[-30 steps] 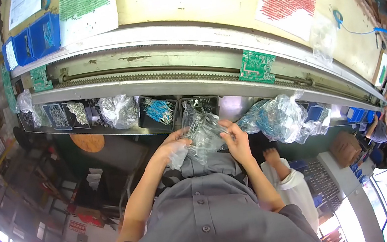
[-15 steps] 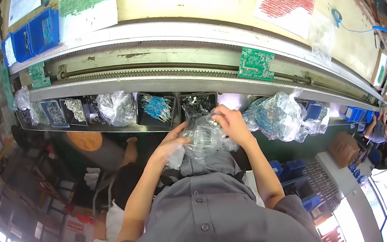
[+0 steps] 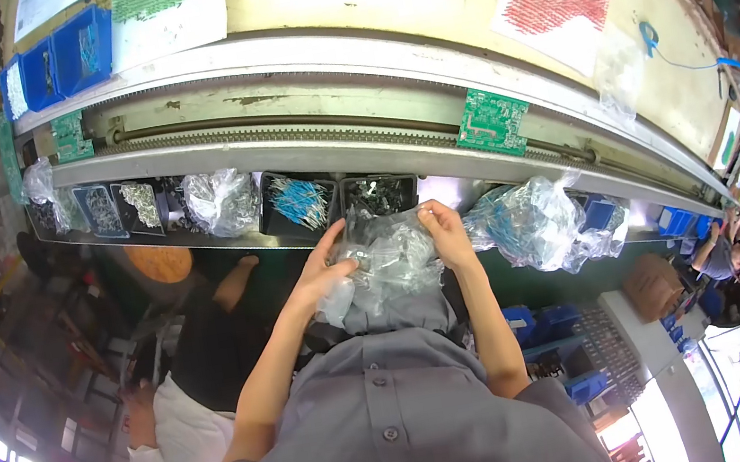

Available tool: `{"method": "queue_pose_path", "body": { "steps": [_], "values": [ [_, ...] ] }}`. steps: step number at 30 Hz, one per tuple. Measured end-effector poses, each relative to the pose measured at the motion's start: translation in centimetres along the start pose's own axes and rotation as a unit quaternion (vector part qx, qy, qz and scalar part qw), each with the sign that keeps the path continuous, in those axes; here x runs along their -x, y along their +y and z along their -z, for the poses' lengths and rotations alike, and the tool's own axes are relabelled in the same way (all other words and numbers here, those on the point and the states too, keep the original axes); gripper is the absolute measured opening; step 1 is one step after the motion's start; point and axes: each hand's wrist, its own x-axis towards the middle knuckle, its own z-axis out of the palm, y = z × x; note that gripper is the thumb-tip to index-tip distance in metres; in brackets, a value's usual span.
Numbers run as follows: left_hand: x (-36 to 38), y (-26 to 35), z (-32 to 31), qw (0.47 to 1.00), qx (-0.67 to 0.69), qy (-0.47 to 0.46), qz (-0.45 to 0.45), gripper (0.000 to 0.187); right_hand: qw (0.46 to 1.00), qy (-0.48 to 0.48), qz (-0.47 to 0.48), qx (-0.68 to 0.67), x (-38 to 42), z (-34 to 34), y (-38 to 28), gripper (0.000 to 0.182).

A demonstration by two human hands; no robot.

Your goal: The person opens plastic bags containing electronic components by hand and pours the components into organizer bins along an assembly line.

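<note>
Fingers gripping at both sides of the clear bag (image 3: 391, 261): I've got the left hand (image 3: 318, 277) off the front left corner of the black tray (image 3: 415, 190), the right hand (image 3: 452, 235) off its front right. The bag hangs between them, on the tray's near side, too crumpled to call a long axis; neither hand looks clearly nearer the tray.

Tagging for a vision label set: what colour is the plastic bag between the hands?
Clear, colourless plastic bag; best seen in the head view.
</note>
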Motion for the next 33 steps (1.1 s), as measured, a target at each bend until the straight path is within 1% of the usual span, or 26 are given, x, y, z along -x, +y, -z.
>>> {"method": "queue_pose_path", "body": {
  "steps": [1,2,3,4,5,7,8,10,11,12,14,16,17,18,20,22,24,25,29,31,32,33],
  "values": [
    [-0.1,-0.4,0.3,0.999,-0.010,-0.039,-0.033,0.069,1.000,-0.001,-0.002,-0.001,0.1,-0.6,0.0,0.010],
    [0.1,-0.4,0.3,0.999,-0.010,-0.038,-0.031,0.069,0.999,-0.011,-0.012,-0.036,0.2,-1.0,-0.1,0.011],
    [0.3,-0.2,0.3,0.996,0.035,-0.068,-0.042,0.072,0.997,-0.021,-0.020,-0.071,0.2,-1.2,-0.1,0.011],
    [0.5,0.0,0.2,0.991,0.079,-0.097,-0.052,0.074,0.993,-0.043,-0.048,-0.096,0.3,-0.6,0.1,0.012],
    [0.6,0.2,0.1,0.991,0.079,-0.097,-0.052,0.074,0.993,-0.043,-0.048,-0.096,0.6,-0.5,0.2,0.012],
    [0.8,0.3,0.0,0.983,0.115,-0.129,-0.054,0.078,0.986,-0.030,-0.051,-0.155,1.1,-1.3,-1.3,0.015],
    [0.8,0.2,-0.1,0.984,0.115,-0.129,-0.053,0.078,0.986,-0.029,-0.052,-0.155,1.3,-1.7,-1.5,0.015],
    [0.5,-0.1,-0.3,0.983,0.095,-0.135,-0.083,0.075,0.998,-0.036,0.004,-0.044,1.6,-2.2,-2.1,0.023],
    [0.5,0.0,-0.3,0.983,0.095,-0.135,-0.083,0.075,0.997,-0.057,-0.008,-0.052,1.6,-2.1,-2.6,0.028],
    [0.4,0.2,-0.1,0.982,0.087,-0.148,-0.077,0.076,0.997,-0.057,-0.008,-0.052,1.5,-1.8,-2.7,0.028],
    [0.2,0.6,0.5,0.982,0.078,-0.160,-0.071,0.077,0.995,-0.071,-0.041,-0.056,1.1,-0.9,-2.6,0.026],
    [-0.2,1.1,1.3,0.974,0.011,-0.209,-0.084,0.077,0.998,-0.048,-0.007,-0.032,0.2,-0.2,-2.2,0.021],
    [-0.3,1.2,1.5,0.976,-0.010,-0.203,-0.083,0.076,0.999,-0.035,0.013,-0.010,-0.2,0.1,-2.1,0.019],
    [-0.5,1.1,1.6,0.976,-0.010,-0.202,-0.083,0.076,0.998,-0.031,0.030,0.040,-0.3,0.1,-2.8,0.018],
    [-0.7,1.0,1.8,0.978,0.012,-0.198,-0.062,0.073,0.998,-0.031,0.037,0.048,-0.4,0.3,-2.7,0.017],
    [-0.7,0.9,2.0,0.981,0.007,-0.184,-0.068,0.072,0.997,-0.031,0.043,0.056,-0.3,0.5,-2.8,0.016],
    [-0.6,0.8,2.2,0.983,0.003,-0.167,-0.072,0.071,0.997,-0.013,0.071,0.017,0.2,0.6,-3.1,0.015],
    [-0.6,0.7,2.4,0.983,0.009,-0.167,-0.076,0.070,0.997,-0.019,0.075,0.028,0.4,0.9,-3.1,0.015],
    [-0.7,0.4,2.6,0.979,0.040,-0.181,-0.086,0.072,0.997,-0.037,0.068,0.019,1.0,1.7,-3.5,0.017],
    [-0.7,0.4,2.5,0.979,0.049,-0.177,-0.093,0.073,0.995,-0.024,0.080,-0.049,0.9,2.3,-2.3,0.019],
    [-0.6,0.3,2.5,0.978,0.059,-0.172,-0.098,0.074,0.995,-0.025,0.080,-0.050,1.1,2.6,-1.7,0.019],
    [-0.7,-0.1,2.6,0.979,0.059,-0.172,-0.098,0.074,0.992,-0.035,0.077,-0.090,1.3,2.6,-1.6,0.019]
  ]
}}
